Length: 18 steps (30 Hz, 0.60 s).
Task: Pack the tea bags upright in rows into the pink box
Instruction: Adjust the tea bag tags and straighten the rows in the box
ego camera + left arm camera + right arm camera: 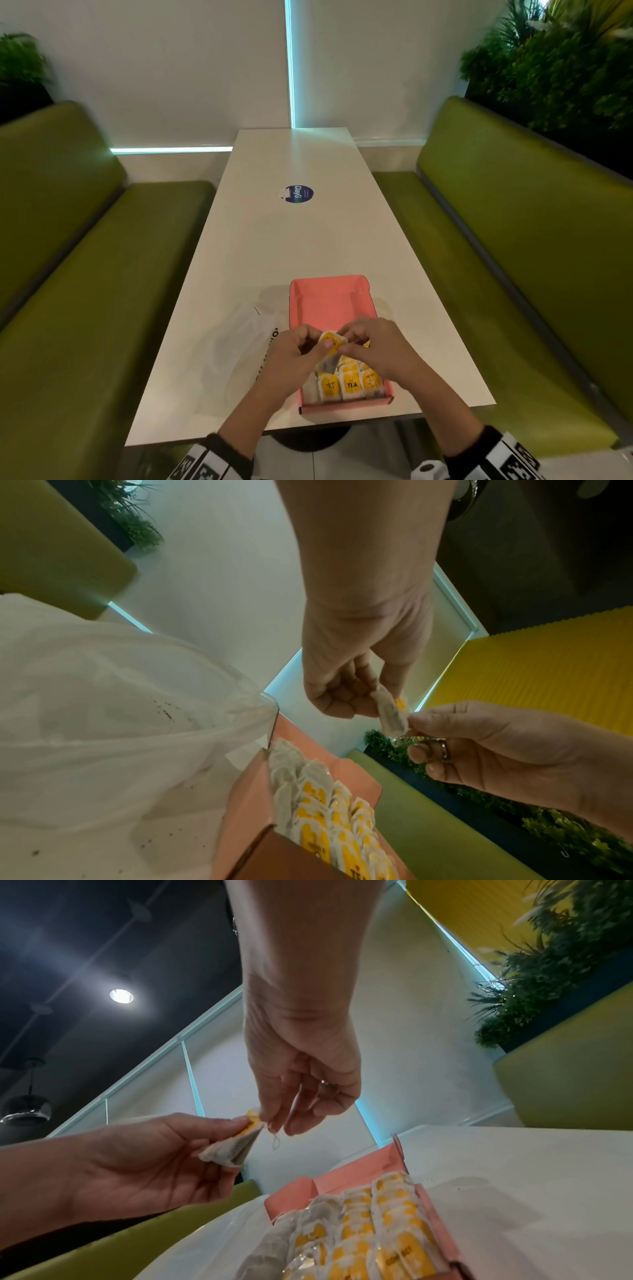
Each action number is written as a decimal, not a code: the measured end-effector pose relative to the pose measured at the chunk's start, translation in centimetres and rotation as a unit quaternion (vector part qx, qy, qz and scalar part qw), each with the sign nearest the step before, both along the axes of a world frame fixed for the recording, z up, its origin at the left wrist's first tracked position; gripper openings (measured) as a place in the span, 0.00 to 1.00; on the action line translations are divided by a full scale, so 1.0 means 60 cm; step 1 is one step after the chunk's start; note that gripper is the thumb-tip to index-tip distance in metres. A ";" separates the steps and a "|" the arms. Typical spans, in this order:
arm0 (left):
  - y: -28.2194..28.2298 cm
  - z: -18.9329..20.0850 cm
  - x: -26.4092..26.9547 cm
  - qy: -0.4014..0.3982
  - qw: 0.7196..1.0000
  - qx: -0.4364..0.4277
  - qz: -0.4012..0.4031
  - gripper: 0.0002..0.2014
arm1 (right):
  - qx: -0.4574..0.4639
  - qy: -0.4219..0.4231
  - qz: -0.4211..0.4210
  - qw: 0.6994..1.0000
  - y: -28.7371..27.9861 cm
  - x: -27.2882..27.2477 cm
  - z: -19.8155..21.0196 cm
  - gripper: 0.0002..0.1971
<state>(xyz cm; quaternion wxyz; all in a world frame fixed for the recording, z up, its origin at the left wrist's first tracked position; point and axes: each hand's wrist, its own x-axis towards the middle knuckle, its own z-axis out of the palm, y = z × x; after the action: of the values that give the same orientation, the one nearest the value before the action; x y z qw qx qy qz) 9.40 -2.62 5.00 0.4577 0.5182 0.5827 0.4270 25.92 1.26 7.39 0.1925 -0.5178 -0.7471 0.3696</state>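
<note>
The pink box (328, 285) lies open on the white table near its front edge. Rows of yellow-tagged tea bags (349, 381) stand upright in its near half; the far half shows bare pink floor. Both hands are raised just above the box with one tea bag (329, 340) between them. My left hand (322, 346) pinches the bag's pouch (232, 1148). My right hand (344, 344) pinches its yellow tag and string (255, 1118). The left wrist view shows the same bag (390, 715) over the packed rows (322, 804).
A crumpled clear plastic bag (239, 342) lies on the table just left of the box. A round blue sticker (299, 194) sits farther up the table (274, 246). Green benches (85, 274) flank both sides, with plants behind them.
</note>
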 end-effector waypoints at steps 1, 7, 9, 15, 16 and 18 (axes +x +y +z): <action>0.001 -0.001 -0.001 0.007 1.000 0.003 0.016 0.04 | 0.006 -0.007 -0.005 1.000 0.001 0.004 0.000 0.08; 0.005 -0.009 -0.010 0.040 0.997 0.005 0.065 0.04 | -0.024 0.065 0.003 0.998 -0.006 0.016 0.015 0.05; 0.003 -0.007 -0.007 0.038 0.997 0.013 0.072 0.04 | -0.059 0.078 0.047 0.994 -0.013 0.010 0.024 0.08; -0.003 0.003 0.001 -0.003 0.991 0.078 0.105 0.03 | -0.106 0.031 -0.042 0.993 -0.014 0.000 0.018 0.16; -0.004 0.003 0.002 0.005 0.990 0.091 0.103 0.03 | -0.093 0.013 -0.049 0.994 -0.013 -0.001 0.018 0.14; -0.006 0.001 0.004 0.032 0.987 0.124 0.097 0.08 | -0.062 -0.036 -0.030 0.997 -0.011 -0.004 0.017 0.08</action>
<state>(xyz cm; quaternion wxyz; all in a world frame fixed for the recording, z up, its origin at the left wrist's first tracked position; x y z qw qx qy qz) 9.63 -3.00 5.08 0.3278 0.5254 0.5869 0.5215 25.71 0.59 8.42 0.1441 -0.5636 -0.7137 0.3902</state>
